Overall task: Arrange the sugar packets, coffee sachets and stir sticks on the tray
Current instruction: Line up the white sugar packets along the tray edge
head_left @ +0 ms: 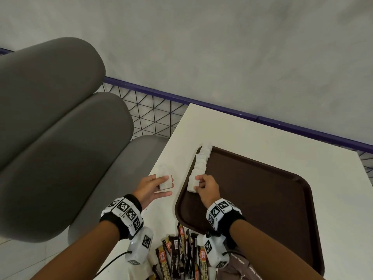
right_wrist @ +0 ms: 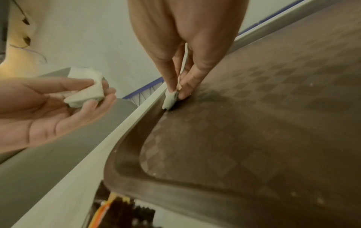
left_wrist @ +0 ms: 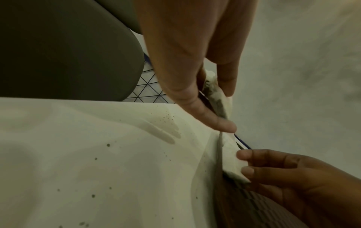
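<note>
White sugar packets [head_left: 198, 166] are lining the brown tray's [head_left: 262, 190] left rim on the table [head_left: 252, 134]; the right hand [head_left: 206, 187] is pinching the nearest one into the row. Left wrist view: the left hand [left_wrist: 195, 61] is gripping a spare bundle [left_wrist: 216, 95]. Right wrist view: the tray floor is lying bare, so another packet likely comes next.

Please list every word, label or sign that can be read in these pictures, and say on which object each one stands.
"GRANULES": on the coffee sachets at the table's near edge.
"Brown Sugar": on the brown packets beside them, small, only partly legible.
Red brand label on the sachets: too blurred to read.
White sugar packets on the tray: no print readable.
Wristband squares: patterns, not text.
</note>
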A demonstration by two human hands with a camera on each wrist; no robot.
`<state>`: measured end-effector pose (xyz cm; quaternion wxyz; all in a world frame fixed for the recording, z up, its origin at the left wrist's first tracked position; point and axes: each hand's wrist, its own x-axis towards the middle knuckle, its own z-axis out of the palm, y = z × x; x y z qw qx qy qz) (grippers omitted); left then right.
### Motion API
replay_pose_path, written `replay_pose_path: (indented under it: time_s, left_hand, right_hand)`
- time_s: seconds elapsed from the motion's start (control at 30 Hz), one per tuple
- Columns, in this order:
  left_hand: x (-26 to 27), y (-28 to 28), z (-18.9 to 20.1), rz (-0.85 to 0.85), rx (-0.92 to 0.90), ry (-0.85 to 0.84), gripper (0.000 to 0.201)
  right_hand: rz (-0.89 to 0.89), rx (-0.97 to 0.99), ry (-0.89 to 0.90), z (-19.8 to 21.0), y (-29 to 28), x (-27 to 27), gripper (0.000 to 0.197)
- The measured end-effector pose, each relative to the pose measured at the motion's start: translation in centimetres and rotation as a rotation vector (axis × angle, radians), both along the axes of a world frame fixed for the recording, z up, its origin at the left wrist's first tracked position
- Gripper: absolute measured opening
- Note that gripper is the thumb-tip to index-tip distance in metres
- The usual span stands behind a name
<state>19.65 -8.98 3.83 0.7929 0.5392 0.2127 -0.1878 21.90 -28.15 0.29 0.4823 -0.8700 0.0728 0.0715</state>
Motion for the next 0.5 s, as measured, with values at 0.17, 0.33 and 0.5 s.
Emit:
replay_pose_path:
  time_s: [0.17, 0.33, 0.5]
  left_hand:
    - [0.08, 0.12, -0.10, 0.026, -0.030, 0.017, 0.017]
    - [0.04, 0.12, -0.10, 0.013, -0.078, 0.027, 0.022]
    - [-0.06, 0.09, 0.00, 0.019, -0.042, 0.026, 0.018]
  right_hand:
    - [0.032, -0.087, 0.016, -0.32, 0.43, -0.18, 0.029]
    - [0.055, -0.150, 0.035, -0.37, 0.48, 0.04, 0.028]
    - [0.070, -0.171, 0.066, 0.24, 0.43, 0.05, 0.027]
